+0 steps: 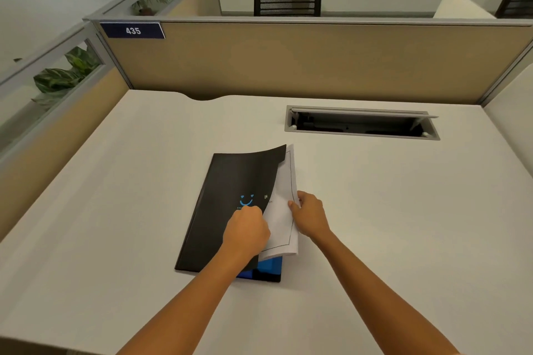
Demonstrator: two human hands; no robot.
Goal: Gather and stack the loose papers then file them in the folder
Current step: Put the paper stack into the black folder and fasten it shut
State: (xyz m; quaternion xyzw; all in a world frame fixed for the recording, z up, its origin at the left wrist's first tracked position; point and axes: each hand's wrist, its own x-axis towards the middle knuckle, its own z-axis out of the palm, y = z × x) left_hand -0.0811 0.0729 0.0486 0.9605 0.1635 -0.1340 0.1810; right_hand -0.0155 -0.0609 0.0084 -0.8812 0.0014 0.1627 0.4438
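A black folder [227, 196] with a blue smile logo lies in the middle of the white desk [115, 181]. Its front cover is lifted and curled along the right edge. My left hand [248, 228] pinches that cover's right edge near the logo. A stack of white papers [284, 210] with a thin black border sticks out from under the cover on the right. My right hand [310, 215] grips the stack's right edge. A blue inner pocket [269, 266] shows at the folder's bottom right corner.
An open grey cable tray [360, 122] is sunk into the desk behind and right of the folder. Tan partition walls [288, 60] close the desk at the back and left, with a "435" sign [132, 30]. Chairs and plants stand beyond.
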